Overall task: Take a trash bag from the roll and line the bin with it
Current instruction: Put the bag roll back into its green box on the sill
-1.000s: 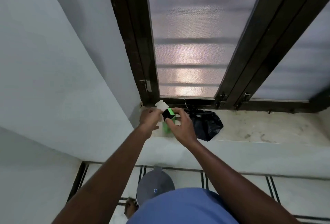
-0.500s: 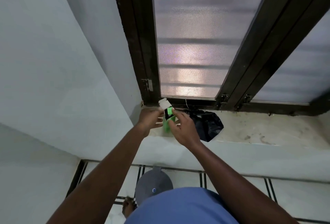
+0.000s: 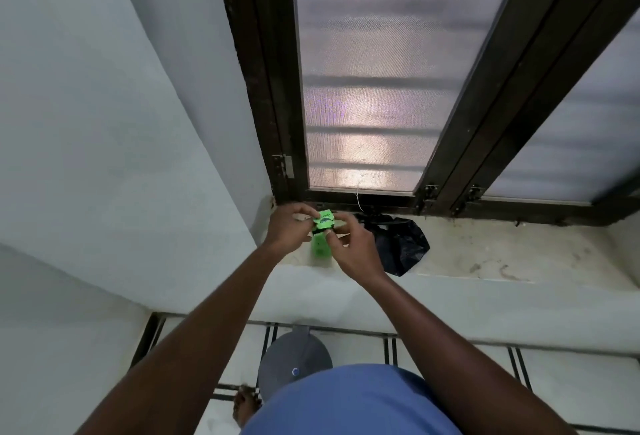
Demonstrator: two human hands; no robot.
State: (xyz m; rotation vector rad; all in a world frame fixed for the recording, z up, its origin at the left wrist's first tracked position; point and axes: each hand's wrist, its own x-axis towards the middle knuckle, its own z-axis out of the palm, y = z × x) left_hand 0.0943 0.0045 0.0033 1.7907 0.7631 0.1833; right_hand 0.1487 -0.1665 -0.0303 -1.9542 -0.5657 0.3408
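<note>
Above the windowsill, left hand and right hand pinch a green-labelled roll; its lower part hidden.

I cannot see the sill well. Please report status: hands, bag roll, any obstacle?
Left hand and right hand both pinch green-labelled roll over sill. No bag pulled out. Loose black bag beside.

Both hands, left and right, are meeting over the sill with the roll sitting between them, a bag lying just right, the bin standing on the floor below.
</note>
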